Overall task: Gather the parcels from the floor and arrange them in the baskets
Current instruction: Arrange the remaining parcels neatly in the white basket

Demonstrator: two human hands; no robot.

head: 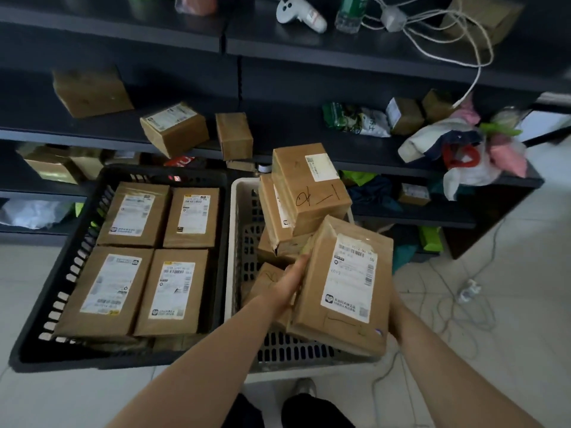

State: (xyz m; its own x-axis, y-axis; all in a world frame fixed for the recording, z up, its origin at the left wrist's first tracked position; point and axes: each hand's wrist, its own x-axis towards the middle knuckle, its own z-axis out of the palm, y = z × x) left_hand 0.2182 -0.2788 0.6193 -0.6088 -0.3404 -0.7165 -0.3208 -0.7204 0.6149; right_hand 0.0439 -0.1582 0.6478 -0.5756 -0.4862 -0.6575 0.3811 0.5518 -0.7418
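**Parcel count at the white basket: one parcel in hand**

You hold one labelled parcel (343,288), tilted, above the near right part of the white basket (234,242). Your left grip (287,285) presses its left edge with the fingers straight. Your right grip (394,319) meets its right edge, but the fingers are hidden, so I cannot tell its hold.

Inside the white basket, at least four parcels form a leaning stack (309,186) at the far side, just beyond the held one.

Touching its left side, the black basket (77,257) shows four parcels on top.

Beyond it to the left, three shelf parcels (174,128). On the floor to its right, a white cable (463,304).
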